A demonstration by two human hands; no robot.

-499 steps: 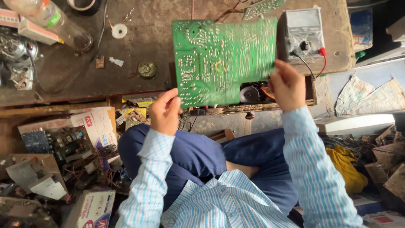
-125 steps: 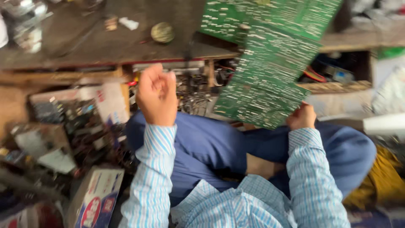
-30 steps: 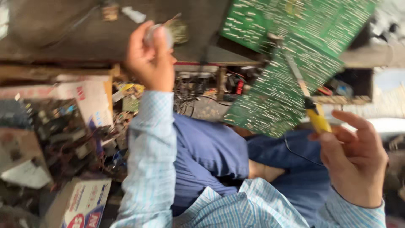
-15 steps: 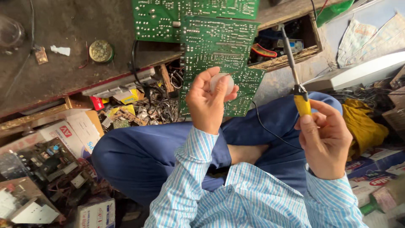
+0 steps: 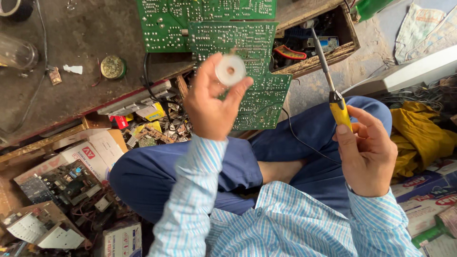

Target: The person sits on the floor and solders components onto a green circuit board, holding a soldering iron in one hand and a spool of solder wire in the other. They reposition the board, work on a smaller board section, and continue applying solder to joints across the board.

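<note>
Spool [image 5: 230, 70] and soldering iron [image 5: 333, 90] in hand

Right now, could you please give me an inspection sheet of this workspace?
Surface: dark, stained bench.
Job's things: green circuit boards hang over the bench edge; white spool; yellow-handled soldering iron.
Clutter: round tin, glass jar, open wooden drawer of parts, boxes, scrap boards.
Hands: left hand pinches the spool; right hand grips the iron.
Cables: black cord crosses the lap.
Surroundings: yellow cloth, crossed legs in blue trousers.
</note>
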